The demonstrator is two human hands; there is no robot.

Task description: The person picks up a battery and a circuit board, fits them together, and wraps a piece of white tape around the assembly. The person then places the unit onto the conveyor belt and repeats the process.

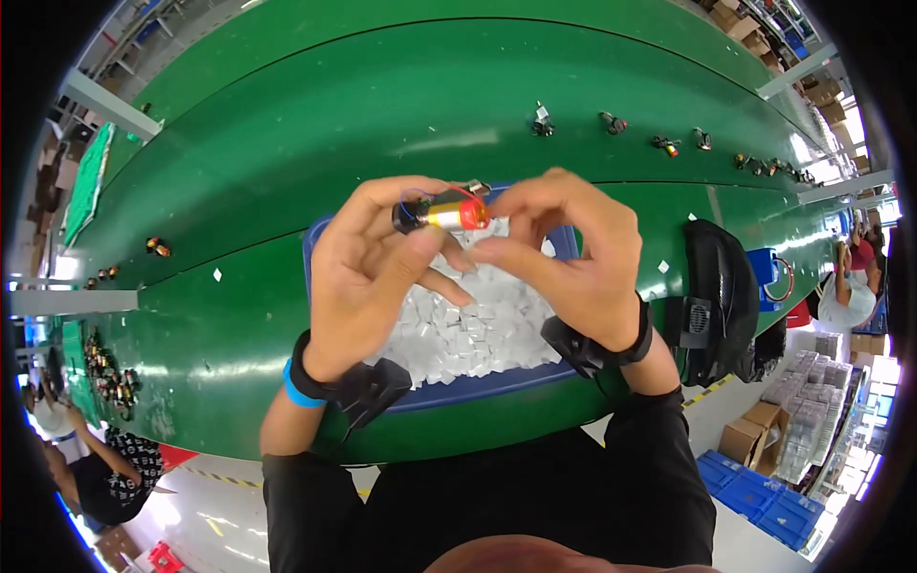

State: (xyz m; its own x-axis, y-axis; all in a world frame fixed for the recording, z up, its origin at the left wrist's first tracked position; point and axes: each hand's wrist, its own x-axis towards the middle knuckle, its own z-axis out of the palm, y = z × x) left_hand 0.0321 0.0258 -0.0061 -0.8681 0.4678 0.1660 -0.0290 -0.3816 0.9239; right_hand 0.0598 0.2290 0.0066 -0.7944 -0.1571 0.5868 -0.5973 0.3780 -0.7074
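Observation:
My left hand [368, 272] holds a small cylindrical motor assembly [444, 217] above the tub. Its body is silver and yellow, with a black part at one end, a red band at the other, and thin red and blue wires. My right hand [573, 253] has curled fingers at the red end, the index fingertip against it; whether a smaller piece is pinched there I cannot tell. Beneath both hands, a blue tub [487, 390] is filled with many small white square pieces [468, 329].
More small assemblies [543, 121] lie along the far green belt [334, 105], with a pile [110, 377] at the left. A black bag [718, 301] and blue box [764, 277] stand at the right. People sit at both sides.

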